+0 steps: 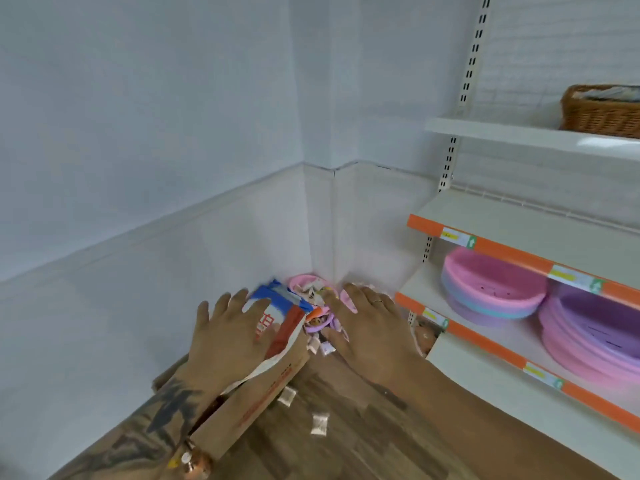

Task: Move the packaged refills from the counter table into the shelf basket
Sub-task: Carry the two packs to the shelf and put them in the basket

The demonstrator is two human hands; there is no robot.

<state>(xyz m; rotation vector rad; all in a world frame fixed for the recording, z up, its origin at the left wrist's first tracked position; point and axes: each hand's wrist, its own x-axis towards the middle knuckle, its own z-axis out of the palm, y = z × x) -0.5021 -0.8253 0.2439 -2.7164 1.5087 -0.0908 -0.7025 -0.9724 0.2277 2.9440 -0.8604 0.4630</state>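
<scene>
— White walls meet in a corner at 12 o'clock, and a wooden counter table (346, 427) sits below. What are the hands doing?

— Both are flat with straight fingers. The left hand (228, 337) rests on a blue and red bag (280, 313) on top of a brown box (256, 403). The right hand (370, 327) lies over a heap of little things.

— Where are the refills?

— Small packets (320, 424) lie on the wood at 6 o'clock, and more sit in the pile (317, 327) between the hands.

— And the basket?

— The woven basket (602, 112) stands on the top shelf (502, 136) at 2 o'clock. Pink bowls (491, 289) sit lower, at 3 o'clock.
</scene>
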